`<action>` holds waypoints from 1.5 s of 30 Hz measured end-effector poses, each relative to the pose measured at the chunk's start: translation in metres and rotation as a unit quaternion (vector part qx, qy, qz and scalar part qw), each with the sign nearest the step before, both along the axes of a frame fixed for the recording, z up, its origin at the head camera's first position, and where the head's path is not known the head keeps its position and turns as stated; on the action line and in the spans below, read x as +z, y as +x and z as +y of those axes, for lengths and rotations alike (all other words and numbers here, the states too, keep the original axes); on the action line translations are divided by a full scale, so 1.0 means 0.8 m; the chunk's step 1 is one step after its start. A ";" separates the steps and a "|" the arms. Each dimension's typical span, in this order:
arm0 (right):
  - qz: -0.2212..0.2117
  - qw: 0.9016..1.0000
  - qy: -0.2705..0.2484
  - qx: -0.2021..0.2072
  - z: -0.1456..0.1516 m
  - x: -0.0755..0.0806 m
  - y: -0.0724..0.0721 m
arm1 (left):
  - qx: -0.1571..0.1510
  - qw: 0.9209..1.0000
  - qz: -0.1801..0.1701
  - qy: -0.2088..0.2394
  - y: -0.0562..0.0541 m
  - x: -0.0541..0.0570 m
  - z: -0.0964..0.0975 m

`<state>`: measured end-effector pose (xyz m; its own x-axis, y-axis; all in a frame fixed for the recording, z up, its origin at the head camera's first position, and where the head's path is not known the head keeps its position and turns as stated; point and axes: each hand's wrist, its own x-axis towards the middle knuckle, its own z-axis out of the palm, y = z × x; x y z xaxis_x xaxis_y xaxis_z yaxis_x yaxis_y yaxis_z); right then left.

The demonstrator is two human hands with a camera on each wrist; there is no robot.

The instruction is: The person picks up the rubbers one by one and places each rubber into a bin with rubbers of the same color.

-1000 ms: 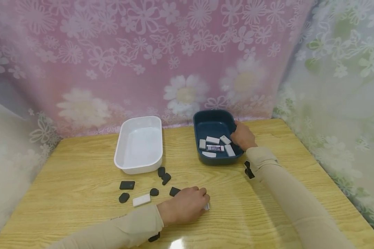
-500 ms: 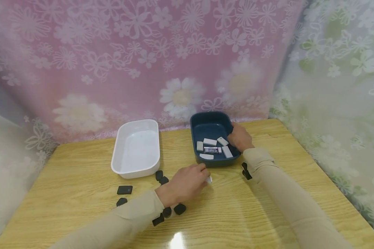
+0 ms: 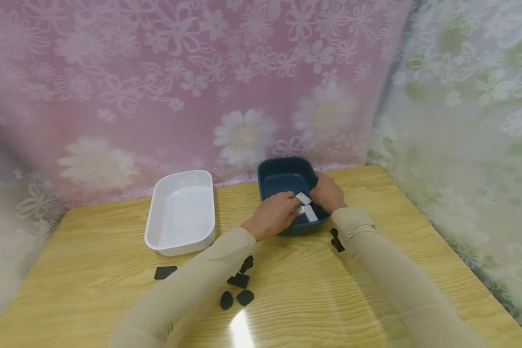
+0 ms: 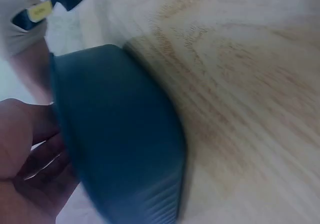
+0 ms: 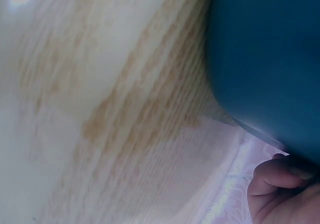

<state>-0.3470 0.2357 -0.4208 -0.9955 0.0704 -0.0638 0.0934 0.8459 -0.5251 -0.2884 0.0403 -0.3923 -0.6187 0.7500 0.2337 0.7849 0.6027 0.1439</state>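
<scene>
My right hand (image 3: 327, 192) grips the right rim of a dark blue plastic basin (image 3: 287, 181). Inside it lie white block erasers, among them one eraser (image 3: 303, 198) by the right fingers and another eraser (image 3: 311, 213) nearer the front. My left hand (image 3: 273, 215) reaches over the front-left rim with its fingertips down inside, covering several other erasers. In the left wrist view the left fingers (image 4: 47, 159) pass behind the basin wall (image 4: 120, 129); I cannot tell whether they still pinch an eraser. The right wrist view shows curled fingers (image 5: 280, 176) at the basin's edge.
A white basin (image 3: 180, 212) stands on the wooden table (image 3: 313, 290) to the left. Several black pieces lie in front, including a flat rectangular one (image 3: 165, 272) and two rounded ones, such as this black piece (image 3: 245, 297). My left sleeve (image 3: 191, 280) passes over part of this area.
My left hand picked up a white eraser from the table, carried it forward and reached into the blue basin. My right hand has kept its grip on the rim. The head view has shifted slightly.
</scene>
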 end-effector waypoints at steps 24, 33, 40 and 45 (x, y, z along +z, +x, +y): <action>-0.005 1.000 0.016 -0.006 -0.001 0.001 -0.004 | 0.052 0.984 -0.144 -0.089 -0.037 -0.010 0.048; -0.006 1.000 0.022 -0.012 -0.005 0.002 -0.001 | 0.051 0.984 -0.141 -0.098 -0.039 -0.011 0.046; -0.014 1.000 0.019 -0.014 -0.009 0.001 -0.002 | 0.048 0.995 -0.085 -0.036 -0.042 -0.007 0.016; -0.005 0.999 0.025 -0.019 -0.003 0.001 -0.004 | 0.063 0.996 -0.055 -0.003 -0.047 0.002 -0.012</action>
